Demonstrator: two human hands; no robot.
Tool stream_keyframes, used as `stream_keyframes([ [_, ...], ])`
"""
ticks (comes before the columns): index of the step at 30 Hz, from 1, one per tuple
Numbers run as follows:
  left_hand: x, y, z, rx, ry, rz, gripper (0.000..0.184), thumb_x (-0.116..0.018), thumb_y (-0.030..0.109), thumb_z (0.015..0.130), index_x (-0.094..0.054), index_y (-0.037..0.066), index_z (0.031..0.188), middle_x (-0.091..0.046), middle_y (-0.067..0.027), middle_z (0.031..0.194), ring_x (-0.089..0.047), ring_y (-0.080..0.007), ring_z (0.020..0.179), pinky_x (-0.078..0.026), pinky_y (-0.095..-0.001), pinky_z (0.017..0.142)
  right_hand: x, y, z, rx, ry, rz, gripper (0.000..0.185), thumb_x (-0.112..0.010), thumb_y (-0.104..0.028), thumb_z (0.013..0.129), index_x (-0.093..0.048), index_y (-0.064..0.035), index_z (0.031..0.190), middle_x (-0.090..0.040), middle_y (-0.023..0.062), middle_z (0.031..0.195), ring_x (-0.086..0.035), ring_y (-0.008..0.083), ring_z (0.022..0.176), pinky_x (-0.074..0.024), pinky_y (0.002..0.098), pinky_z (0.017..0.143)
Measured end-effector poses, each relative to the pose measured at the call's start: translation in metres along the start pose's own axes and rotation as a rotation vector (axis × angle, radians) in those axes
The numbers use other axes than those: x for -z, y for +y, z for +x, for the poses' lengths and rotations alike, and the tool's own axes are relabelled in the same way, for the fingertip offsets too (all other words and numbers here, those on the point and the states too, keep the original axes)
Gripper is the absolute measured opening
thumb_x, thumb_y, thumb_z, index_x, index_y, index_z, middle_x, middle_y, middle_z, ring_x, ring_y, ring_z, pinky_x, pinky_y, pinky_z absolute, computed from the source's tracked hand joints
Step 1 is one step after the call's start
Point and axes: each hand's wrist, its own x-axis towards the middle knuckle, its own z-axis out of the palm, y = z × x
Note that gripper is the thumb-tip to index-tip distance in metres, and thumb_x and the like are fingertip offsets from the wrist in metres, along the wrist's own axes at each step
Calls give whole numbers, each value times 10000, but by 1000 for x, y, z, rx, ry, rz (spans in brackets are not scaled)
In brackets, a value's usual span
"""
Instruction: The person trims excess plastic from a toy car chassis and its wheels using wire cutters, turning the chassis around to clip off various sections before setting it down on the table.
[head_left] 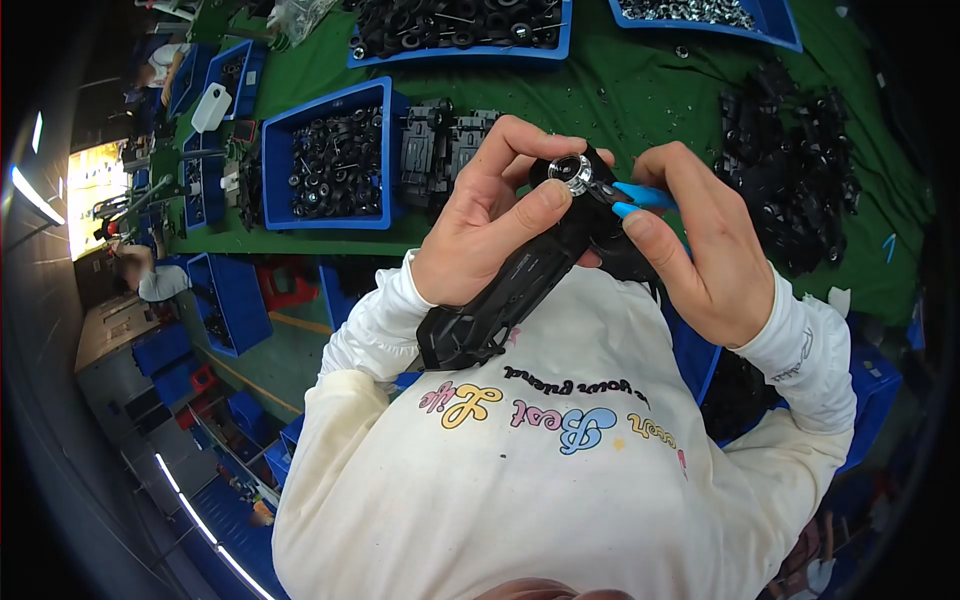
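Observation:
A long black plastic chassis (pixel 510 300) slants across the front of my body, its lower end near my left sleeve. My left hand (pixel 490 215) is closed on its upper end, where a black wheel with a shiny silver rim (pixel 570 174) sits between thumb and fingers. My right hand (pixel 705 240) is closed around blue-handled pliers (pixel 645 196). The dark jaws of the pliers point left and reach the edge of the silver rim. Part of the chassis under both hands is hidden.
Blue bins of black wheels (pixel 335 160) and of wheels and axles (pixel 460 45) stand on the green cloth (pixel 640 110). A bin of silver parts (pixel 685 12) is at the top. Black chassis parts (pixel 785 170) are heaped right. A person (pixel 160 283) is far left.

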Motion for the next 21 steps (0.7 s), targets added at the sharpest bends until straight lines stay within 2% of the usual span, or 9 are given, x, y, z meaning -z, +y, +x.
stream_keyframes([
  [6, 2, -4, -1, 14, 13, 12, 285, -540, 122, 1008, -438, 76, 1270, -493, -159, 1339, -607, -221, 1130, -633, -372, 784, -1, 2, -2, -26, -83, -87, 365, -514, -306, 1003, -530, 56, 1043, -563, 207, 845, -578, 376, 707, -462, 400, 651],
  [13, 0, -6, 0, 13, 35, 27, 273, -543, 125, 1005, -437, 76, 1252, -497, -164, 1331, -612, -217, 1107, -637, -370, 772, -3, 9, -3, -2, -109, -136, 350, -518, -294, 1003, -549, 54, 1017, -555, 197, 827, -564, 379, 663, -453, 395, 603],
  [15, 1, -7, 1, 6, 20, 34, 272, -542, 123, 1005, -436, 74, 1250, -503, -164, 1327, -618, -218, 1098, -637, -370, 771, -6, 14, -3, 79, -39, -135, 297, -622, -277, 959, -559, 13, 960, -557, 162, 752, -558, 356, 609, -448, 408, 537],
  [18, -2, -4, 0, 20, -1, 29, 267, -540, 123, 1005, -435, 69, 1245, -512, -165, 1320, -631, -221, 1078, -638, -370, 767, -8, 18, -4, 128, -34, -45, 284, -626, -269, 955, -571, 9, 981, -549, 154, 735, -556, 352, 603, -448, 404, 532],
  [21, -3, -3, 0, 47, -12, 1, 262, -535, 123, 1007, -434, 65, 1241, -517, -166, 1313, -641, -228, 1063, -639, -370, 763, -7, 17, -5, 128, -28, -86, 266, -647, -249, 943, -583, 4, 990, -543, 145, 710, -551, 341, 577, -440, 399, 507],
])
